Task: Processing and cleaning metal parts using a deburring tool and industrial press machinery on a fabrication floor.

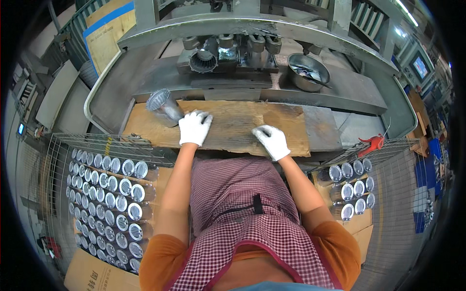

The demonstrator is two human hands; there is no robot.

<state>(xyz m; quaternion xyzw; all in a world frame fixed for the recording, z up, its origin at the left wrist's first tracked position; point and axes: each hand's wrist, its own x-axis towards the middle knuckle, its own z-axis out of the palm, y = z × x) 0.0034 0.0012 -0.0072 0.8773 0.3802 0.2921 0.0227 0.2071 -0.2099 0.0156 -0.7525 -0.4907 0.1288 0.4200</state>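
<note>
My left hand (195, 128), in a white glove, rests on a worn wooden board (233, 121) with its fingers stretched out. Just to its left is a grey metal cylinder (166, 109) with a ribbed end; whether the fingertips touch it I cannot tell. My right hand (272, 141), also gloved, lies at the board's near edge, fingers loosely bent and nothing visible in them. Beyond the board, a similar ribbed cylinder (204, 60) sits in the machine's fixture (252, 58), its open end toward me.
A metal bowl (308, 72) with dark contents stands on the machine bed at right. Wire carts flank me: many stacked cylinders (110, 199) at left, fewer (347, 191) at right. A red-handled tool (371, 145) hangs on the right cart's rim. A steel beam (257, 26) crosses above.
</note>
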